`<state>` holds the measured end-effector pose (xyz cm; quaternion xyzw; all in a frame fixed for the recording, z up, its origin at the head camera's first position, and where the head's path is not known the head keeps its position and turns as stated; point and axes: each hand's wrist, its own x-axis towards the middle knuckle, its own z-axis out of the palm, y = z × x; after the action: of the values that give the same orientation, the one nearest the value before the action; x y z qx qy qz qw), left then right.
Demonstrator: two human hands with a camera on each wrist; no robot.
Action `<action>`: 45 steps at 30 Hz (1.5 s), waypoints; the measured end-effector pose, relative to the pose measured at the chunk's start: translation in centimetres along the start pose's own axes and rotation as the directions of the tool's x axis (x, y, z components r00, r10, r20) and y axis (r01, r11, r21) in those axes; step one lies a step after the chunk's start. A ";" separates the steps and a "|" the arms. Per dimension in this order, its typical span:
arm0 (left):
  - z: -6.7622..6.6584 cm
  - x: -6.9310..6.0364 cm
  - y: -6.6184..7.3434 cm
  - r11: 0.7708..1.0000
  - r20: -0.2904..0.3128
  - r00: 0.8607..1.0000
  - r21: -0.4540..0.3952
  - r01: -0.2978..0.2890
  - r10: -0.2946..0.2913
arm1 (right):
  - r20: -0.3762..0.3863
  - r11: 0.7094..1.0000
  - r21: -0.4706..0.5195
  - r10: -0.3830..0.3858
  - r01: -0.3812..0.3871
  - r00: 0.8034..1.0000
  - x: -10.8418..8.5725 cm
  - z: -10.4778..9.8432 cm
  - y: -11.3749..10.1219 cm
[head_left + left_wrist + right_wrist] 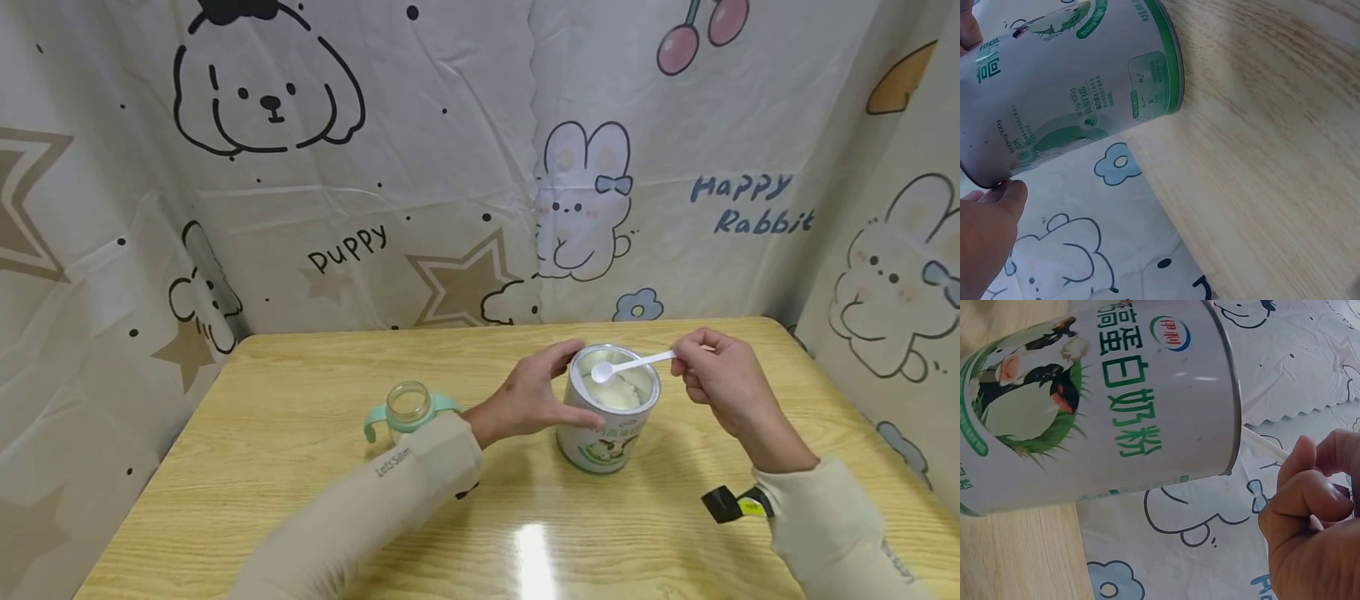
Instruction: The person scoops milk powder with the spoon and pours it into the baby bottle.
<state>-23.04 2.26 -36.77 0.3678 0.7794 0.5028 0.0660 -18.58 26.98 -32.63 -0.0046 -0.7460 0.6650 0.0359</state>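
A white and green can (603, 446) of pale powder stands upright and uncovered on the table. Round its upper side the left hand (528, 396) grips it, thumb toward the front. The right hand (723, 383) pinches the handle of a white spoon (602, 372), whose bowl is over the powder inside the can's rim. In the left wrist view, fingers of the left hand (988, 228) touch the can (1072, 94) near its rim. The right wrist view shows the right hand (1316, 519) beside the can (1166, 406), the spoon's handle (1263, 444) between thumb and finger.
A bottle (408, 404) with a clear open neck and mint green handles stands left of the can, partly behind the left sleeve. The wooden table (300, 383) meets a patterned cloth (450, 167) at the back, and cloth hangs at both sides.
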 end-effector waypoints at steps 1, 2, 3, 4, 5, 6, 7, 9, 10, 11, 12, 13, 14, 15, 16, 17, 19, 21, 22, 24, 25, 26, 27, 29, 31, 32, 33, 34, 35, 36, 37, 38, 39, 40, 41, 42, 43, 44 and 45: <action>0.1 0.1 -0.1 1.000 -0.002 1.000 -0.005 -0.007 0.007 | -0.003 1.000 -0.008 0.000 0.000 1.000 0.0 0.0 0.0; 0.2 0.2 -0.1 1.000 -0.005 1.000 -0.011 -0.014 0.014 | -0.006 1.000 -0.015 -0.001 0.001 1.000 0.0 0.1 0.1; 0.2 0.3 -0.2 1.000 -0.007 1.000 -0.019 -0.020 0.020 | -0.010 1.000 -0.029 -0.003 0.003 1.000 0.1 0.1 0.1; 0.3 0.4 -0.3 0.999 -0.009 1.000 -0.025 -0.029 0.028 | -0.012 0.999 -0.036 -0.003 0.003 1.000 0.1 0.2 0.1; 0.4 0.4 -0.4 0.999 -0.011 0.999 -0.032 -0.035 0.034 | -0.013 0.999 -0.047 -0.003 0.003 1.000 0.1 0.2 0.1; 0.5 0.5 -0.5 0.999 -0.013 0.999 -0.037 -0.040 0.040 | -0.012 0.999 -0.053 -0.003 0.003 1.000 0.1 0.3 0.1; 0.5 0.5 -0.5 0.998 -0.017 0.999 -0.039 -0.041 0.040 | -0.012 0.998 -0.059 -0.003 0.003 1.000 0.1 0.3 0.1; 0.6 0.6 -0.6 0.999 -0.020 0.999 -0.034 -0.036 0.036 | -0.011 0.997 -0.080 -0.005 0.004 1.000 0.1 0.4 0.1; 0.6 0.6 -0.6 0.999 -0.022 0.999 -0.032 -0.033 0.032 | -0.012 0.996 -0.086 -0.005 0.004 1.000 0.1 0.4 0.1; 0.6 0.6 -0.5 0.999 -0.024 0.999 -0.032 -0.027 0.026 | -0.011 0.996 -0.093 -0.007 0.006 1.000 0.1 0.4 0.1; 0.6 0.6 -0.5 0.999 -0.025 0.999 -0.034 -0.022 0.021 | -0.012 0.995 -0.097 -0.007 0.006 1.000 0.1 0.4 0.1; 0.6 0.6 -0.5 0.999 -0.025 1.000 -0.039 -0.018 0.017 | -0.012 0.995 -0.102 -0.009 0.007 1.000 0.1 0.3 0.1; 0.7 0.6 -0.5 0.999 -0.024 1.000 -0.044 -0.015 0.014 | -0.012 0.994 -0.105 -0.011 0.009 1.000 0.1 0.3 0.0; 0.7 0.6 -0.5 0.999 -0.022 1.000 -0.051 -0.015 0.014 | -0.011 0.993 -0.118 -0.014 0.013 1.000 0.1 0.3 0.0; 0.7 0.7 -0.5 0.998 -0.020 1.000 -0.059 -0.014 0.013 | -0.010 0.991 -0.129 -0.018 0.016 1.000 0.1 0.3 0.0; 0.7 0.7 -0.5 0.998 -0.018 1.000 -0.067 -0.016 0.015 | -0.008 0.989 -0.147 -0.023 0.022 1.000 0.1 0.3 0.0; 0.8 0.6 -0.6 0.997 -0.014 1.000 -0.078 -0.026 0.025 | -0.003 0.982 -0.184 -0.034 0.033 0.999 0.0 0.4 -0.1; 0.8 0.6 -0.6 0.996 -0.011 0.999 -0.086 -0.037 0.036 | 0.000 0.972 -0.229 -0.045 0.044 0.999 0.0 0.4 -0.2; 0.8 0.6 -0.6 0.995 -0.010 0.999 -0.087 -0.040 0.039 | 0.002 0.968 -0.248 -0.049 0.048 0.999 0.0 0.4 -0.2; 0.8 0.6 -0.6 0.995 -0.009 0.999 -0.092 -0.045 0.044 | 0.003 0.957 -0.284 -0.055 0.054 0.998 -0.1 0.5 -0.2; 0.8 0.6 -0.7 0.994 -0.008 0.999 -0.097 -0.045 0.045 | 0.003 0.952 -0.303 -0.056 0.054 0.998 -0.1 0.5 -0.3; 0.9 0.6 -0.7 0.994 -0.006 0.999 -0.102 -0.050 0.049 | 0.003 0.946 -0.321 -0.058 0.055 0.998 -0.1 0.5 -0.3; 0.9 0.6 -0.7 0.993 -0.005 0.999 -0.106 -0.052 0.052 | 0.002 0.940 -0.338 -0.059 0.056 0.998 -0.1 0.5 -0.2; 0.9 0.7 -0.8 0.992 -0.002 0.998 -0.115 -0.058 0.058 | 0.001 0.928 -0.368 -0.063 0.059 0.998 -0.1 0.5 -0.2; 1.0 0.7 -0.8 0.991 -0.001 0.998 -0.118 -0.058 0.059 | 0.005 0.917 -0.394 -0.068 0.065 0.998 -0.1 0.6 -0.3; 1.0 0.6 -0.8 0.992 0.000 0.998 -0.114 -0.055 0.055 | 0.006 0.908 -0.413 -0.072 0.068 0.997 -0.2 0.6 -0.3; 1.0 0.6 -0.8 0.993 -0.001 0.999 -0.108 -0.048 0.048 | 0.009 0.896 -0.437 -0.077 0.073 0.997 -0.2 0.7 -0.4; 1.0 0.6 -0.8 0.994 -0.002 0.999 -0.102 -0.041 0.041 | 0.013 0.883 -0.462 -0.081 0.077 0.997 -0.3 0.8 -0.5; 1.0 0.5 -0.7 0.995 -0.003 1.000 -0.098 -0.032 0.031 | 0.017 0.868 -0.490 -0.086 0.084 0.996 -0.4 0.9 -0.6; 1.0 0.5 -0.7 0.995 -0.006 1.000 -0.094 -0.022 0.022 | 0.020 0.850 -0.519 -0.092 0.089 0.996 -0.5 1.0 -0.7; 1.0 0.5 -0.7 0.995 -0.007 1.000 -0.100 -0.017 0.016 | 0.021 0.830 -0.549 -0.100 0.095 0.995 -0.5 1.1 -0.8; 1.0 0.4 -0.7 0.995 -0.008 1.000 -0.098 -0.010 0.010 | 0.021 0.807 -0.581 -0.112 0.103 0.993 -0.6 1.2 -0.9; 1.0 0.4 -0.7 0.995 -0.009 1.000 -0.103 -0.010 0.009 | 0.023 0.789 -0.604 -0.125 0.114 0.992 -0.6 1.4 -1.0; 1.0 0.4 -0.8 0.994 -0.010 1.000 -0.108 -0.010 0.009 | 0.024 0.773 -0.623 -0.138 0.123 0.990 -0.5 1.5 -1.0; 1.0 0.4 -0.8 0.993 -0.012 1.000 -0.115 -0.011 0.010 | 0.026 0.756 -0.641 -0.149 0.131 0.988 -0.5 1.7 -1.1; 1.0 0.4 -0.8 0.993 -0.012 1.000 -0.119 -0.016 0.015 | 0.027 0.742 -0.656 -0.158 0.137 0.987 -0.5 1.9 -1.1; 1.0 0.4 -0.8 0.992 -0.013 1.000 -0.125 -0.018 0.017 | 0.031 0.730 -0.668 -0.166 0.144 0.986 -0.4 2.0 -1.1; 1.0 0.4 -0.8 0.992 -0.013 1.000 -0.123 -0.019 0.018 | 0.036 0.720 -0.677 -0.172 0.151 0.984 -0.4 2.2 -1.1; 1.1 0.4 -0.8 0.992 -0.015 1.000 -0.126 -0.019 0.017 | 0.044 0.710 -0.686 -0.178 0.159 0.983 -0.3 2.4 -1.2</action>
<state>-23.25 3.11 -37.87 0.3664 0.7431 0.5543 0.0795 -18.38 24.46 -31.77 0.0420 -0.9356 0.3354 0.1017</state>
